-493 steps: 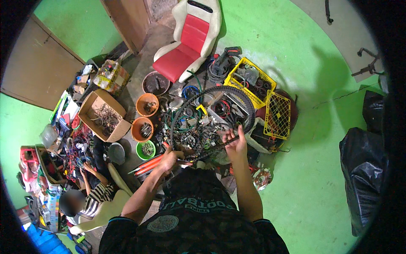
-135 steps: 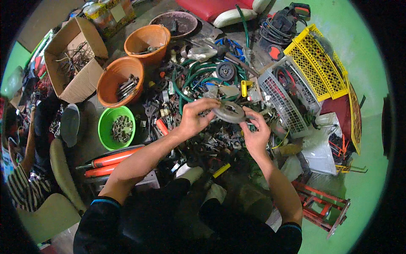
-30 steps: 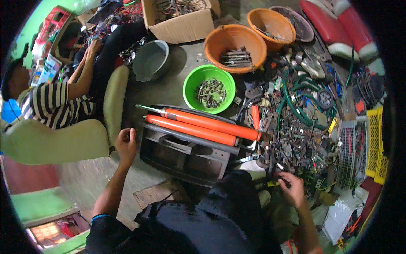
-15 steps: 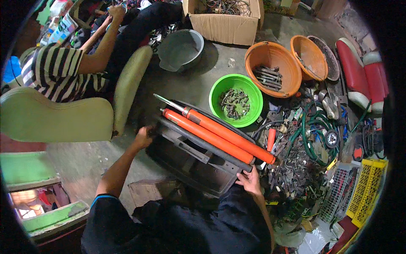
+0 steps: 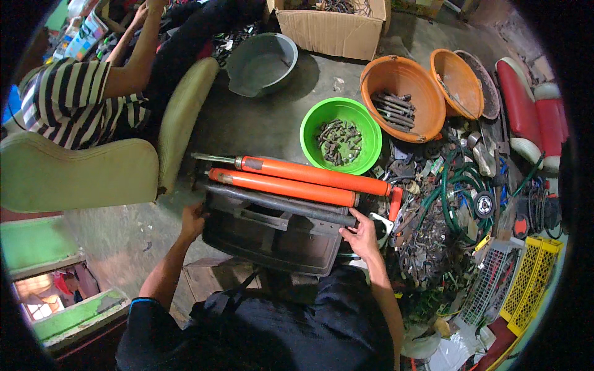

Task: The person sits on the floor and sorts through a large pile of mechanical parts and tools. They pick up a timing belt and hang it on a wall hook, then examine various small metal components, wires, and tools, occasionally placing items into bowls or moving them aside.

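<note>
My left hand [image 5: 193, 221] is closed on the left end of a black plastic tray [image 5: 297, 244]. The tray's right end, where a black tube [image 5: 278, 203] runs along its far side, is gripped by my right hand [image 5: 361, 236]. Two orange cylinders that look like shock absorbers lie along that far side, nearly level. The farther orange cylinder [image 5: 309, 175] has a shiny metal rod sticking out at its left; the nearer orange cylinder [image 5: 284, 188] is beside the black tube. What carries the cylinders underneath is hidden.
Beyond stand a green basin [image 5: 304, 137] of small metal parts, an orange bucket [image 5: 433, 80] with metal rods and a grey basin [image 5: 260, 74]. Scrap and green hose [image 5: 445, 198] heap at right. A person in a striped shirt [image 5: 68, 93] sits at left, behind a cream seat [image 5: 80, 167].
The tray and cylinders have turned counterclockwise, from slanting to nearly level, and shifted left. My left hand came nearer and left; my right hand moved farther away. Both keep their hold.
</note>
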The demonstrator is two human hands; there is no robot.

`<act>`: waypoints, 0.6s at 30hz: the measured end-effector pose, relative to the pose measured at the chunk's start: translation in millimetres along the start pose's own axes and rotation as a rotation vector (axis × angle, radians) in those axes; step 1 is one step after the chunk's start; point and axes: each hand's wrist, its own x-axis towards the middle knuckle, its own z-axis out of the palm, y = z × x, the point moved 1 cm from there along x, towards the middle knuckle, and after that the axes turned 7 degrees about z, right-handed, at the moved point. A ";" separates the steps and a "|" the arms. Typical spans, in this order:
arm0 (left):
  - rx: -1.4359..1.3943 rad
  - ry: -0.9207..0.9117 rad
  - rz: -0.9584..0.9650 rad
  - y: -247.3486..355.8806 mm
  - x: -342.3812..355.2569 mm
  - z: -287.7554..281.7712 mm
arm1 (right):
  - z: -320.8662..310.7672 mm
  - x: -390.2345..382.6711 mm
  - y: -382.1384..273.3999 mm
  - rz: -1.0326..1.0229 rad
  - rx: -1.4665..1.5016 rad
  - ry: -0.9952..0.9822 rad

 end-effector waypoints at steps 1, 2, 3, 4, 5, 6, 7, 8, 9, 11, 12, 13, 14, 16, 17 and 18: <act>-0.002 0.011 0.008 -2.3 0.1 0.7 | 0.1 3.9 1.6 -0.015 0.011 -0.003; 0.020 -0.006 -0.020 -8.3 -0.2 0.6 | 0.2 7.1 1.1 -0.030 0.022 -0.008; 0.042 -0.024 -0.049 -18.8 -0.5 -2.0 | 0.8 8.5 -2.1 -0.043 0.032 -0.012; 0.065 -0.043 -0.077 -29.3 0.1 -5.1 | 0.5 10.8 -5.1 -0.025 0.010 -0.008; 0.107 -0.066 -0.057 -43.3 0.4 -9.0 | 0.7 11.8 -11.6 -0.003 -0.016 -0.006; 0.151 -0.084 -0.030 -52.0 3.2 -15.4 | 1.1 13.3 -17.1 0.010 -0.040 -0.004; 0.195 -0.102 -0.004 -60.8 4.3 -19.7 | 2.1 14.6 -14.2 0.000 -0.005 -0.004; 0.589 -0.319 -0.024 -33.7 21.9 -22.3 | -1.0 17.3 -6.4 -0.010 0.020 0.008; 0.809 -0.333 0.058 14.7 39.6 -23.4 | -6.0 17.0 -0.9 -0.014 0.043 0.024; 1.082 -0.103 0.290 118.4 58.4 -25.9 | -5.7 16.3 -4.6 -0.018 0.051 0.040; 0.946 -0.209 0.262 170.9 69.9 -15.6 | -4.6 17.6 -8.0 -0.027 0.057 0.050; 0.807 -0.316 0.242 207.6 81.7 -1.1 | -5.0 19.9 -10.9 -0.041 0.045 0.078; 0.653 -0.341 0.361 209.6 92.7 16.1 | -5.1 23.6 -14.3 -0.055 0.036 0.102; 0.506 -0.428 0.579 191.8 99.2 43.7 | 5.1 25.4 -30.2 -0.089 0.055 0.125; 0.498 -0.493 0.709 190.6 101.9 59.7 | 2.8 29.7 -34.1 -0.096 0.109 0.137; 0.556 -0.571 0.667 195.2 97.4 69.6 | -0.8 33.8 -38.9 -0.109 0.090 0.128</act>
